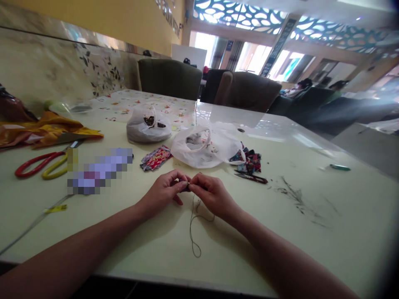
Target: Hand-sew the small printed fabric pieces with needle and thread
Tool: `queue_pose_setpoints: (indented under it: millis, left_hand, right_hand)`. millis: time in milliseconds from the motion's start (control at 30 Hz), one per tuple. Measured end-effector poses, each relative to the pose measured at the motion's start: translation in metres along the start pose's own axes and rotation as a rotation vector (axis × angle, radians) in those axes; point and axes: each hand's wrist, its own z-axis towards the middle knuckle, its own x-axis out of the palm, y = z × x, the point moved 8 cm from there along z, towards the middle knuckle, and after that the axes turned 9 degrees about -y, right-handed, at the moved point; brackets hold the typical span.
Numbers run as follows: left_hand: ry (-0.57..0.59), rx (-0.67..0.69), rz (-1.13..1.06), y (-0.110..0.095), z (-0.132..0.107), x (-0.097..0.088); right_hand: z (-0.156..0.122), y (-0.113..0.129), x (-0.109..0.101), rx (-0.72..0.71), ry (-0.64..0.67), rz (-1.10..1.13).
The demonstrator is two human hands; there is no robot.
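My left hand [166, 190] and my right hand [212, 193] meet over the near middle of the table. Between the fingertips of my left hand is a small dark piece of fabric [184, 187], mostly covered by the fingers. My right thumb and forefinger pinch at its edge; whatever they grip is too small to make out. A thin dark thread [191, 232] hangs from there and lies in a loop on the table. Just beyond my hands are a stack of red patterned fabric pieces [156, 158] and a white plastic bag [199, 153].
Thread snips [252, 177] lie beside dark floral fabric [253, 161] on the right, near loose thread scraps [296, 199]. A green-handled tool [339, 167] is farther right. To the left are red-and-yellow scissors [40, 164], a cable [34, 226] and orange cloth [52, 128]. Another bag [148, 128] stands behind.
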Motion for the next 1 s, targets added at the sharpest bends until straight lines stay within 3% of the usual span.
queue_pose_setpoints:
  millis: [133, 267, 600, 700, 800, 900, 1000]
  left_hand:
    - [-0.01, -0.021, 0.014, 0.001, 0.003, -0.004]
    - [-0.084, -0.005, 0.006, -0.003, 0.008, -0.015]
    - [-0.238, -0.013, -0.007, -0.003, 0.022, -0.041]
    - [-0.256, -0.034, 0.019, 0.0, 0.024, -0.045]
    - [-0.274, -0.061, 0.03, 0.007, 0.028, -0.053]
    - [-0.295, -0.041, 0.004, 0.011, 0.033, -0.06]
    - [-0.259, -0.019, -0.005, 0.012, 0.034, -0.057]
  right_hand:
    - [0.006, -0.01, -0.006, 0.096, 0.075, 0.085]
    - [0.014, -0.018, -0.027, 0.138, 0.05, 0.077]
    - [0.03, -0.039, -0.078, 0.116, -0.255, 0.12]
    - [0.035, -0.035, -0.085, -0.008, -0.282, -0.024]
    - [0.035, -0.028, -0.106, -0.105, -0.35, -0.331]
    - [0.022, -0.034, -0.15, 0.011, -0.495, -0.654]
    - [-0.005, -0.046, -0.195, 0.145, -0.57, -0.828]
